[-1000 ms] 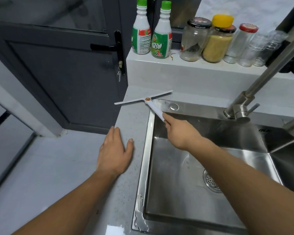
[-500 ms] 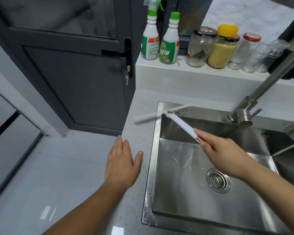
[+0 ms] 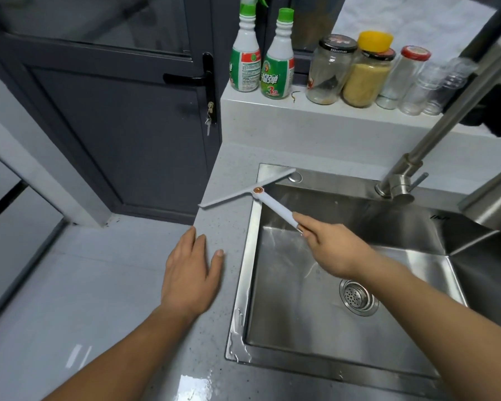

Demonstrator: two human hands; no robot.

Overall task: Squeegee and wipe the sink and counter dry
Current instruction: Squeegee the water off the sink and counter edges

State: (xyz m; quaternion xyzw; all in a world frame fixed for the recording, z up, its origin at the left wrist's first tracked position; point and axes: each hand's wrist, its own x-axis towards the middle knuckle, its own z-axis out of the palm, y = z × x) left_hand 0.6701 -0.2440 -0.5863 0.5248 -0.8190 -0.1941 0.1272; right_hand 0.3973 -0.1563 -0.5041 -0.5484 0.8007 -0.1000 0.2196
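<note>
- Dark grey panelled door (image 3: 122, 134) with an upper glass pane standing shut at left, black lever handle (image 3: 191, 78) on its right edge, small key (image 3: 208, 123) hanging from the lock below.
- Pale grey glossy floor tiles (image 3: 70, 285) catching streaks of reflected light near the bottom.
- Light grey wall edge (image 3: 26, 169) running diagonally down the left side.
- White raised ledge (image 3: 301, 123) sitting behind, carrying two green-and-white plastic bottles (image 3: 261, 62) and a row of clear glass jars (image 3: 368, 73).
- White marbled wall surface (image 3: 402, 18) showing at upper right.
</note>
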